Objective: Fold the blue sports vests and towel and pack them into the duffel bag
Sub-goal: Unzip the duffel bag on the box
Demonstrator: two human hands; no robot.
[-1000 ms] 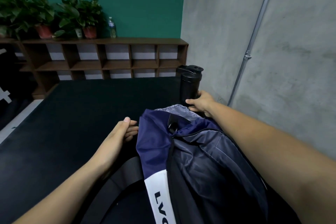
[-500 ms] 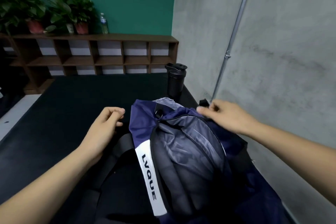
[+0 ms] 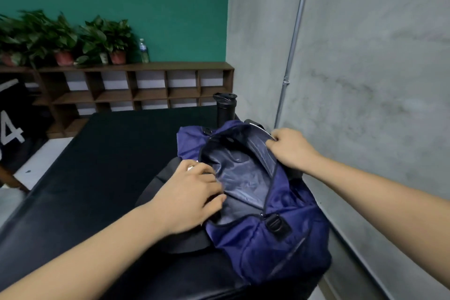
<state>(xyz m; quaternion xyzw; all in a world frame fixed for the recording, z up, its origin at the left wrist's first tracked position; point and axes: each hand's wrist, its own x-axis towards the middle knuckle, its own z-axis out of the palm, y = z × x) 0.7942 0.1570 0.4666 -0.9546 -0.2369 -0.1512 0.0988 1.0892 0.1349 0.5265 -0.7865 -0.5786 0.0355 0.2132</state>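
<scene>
A black-topped table (image 3: 102, 165) carries the navy duffel bag (image 3: 272, 238) along its wall-side edge, with a black shaker bottle (image 3: 225, 109) standing upright just behind it.

duffel bag (image 3: 267, 241) mouth open | black bottle (image 3: 225, 111) just behind | wall (image 3: 365, 80) close right

Even, diffuse indoor light, moderately bright: the pale grey concrete wall (image 3: 365, 80) reads clearly with no hard shadows. The matt black worktop (image 3: 97, 178) stays dark, with only a dull sheen along its left edge and a soft shadow under the navy blue fabric duffel bag (image 3: 280, 238), whose grey lining catches faint highlights. Motion blur smears the fingers of the left hand (image 3: 187, 197) and the bag's near end, the potted green plants (image 3: 104, 36) at the back look soft, and wide-angle distortion bows the thin metal pipe (image 3: 294, 39) and tilts the brown wooden cubby shelf (image 3: 136, 95) toward the frame edges.
</scene>
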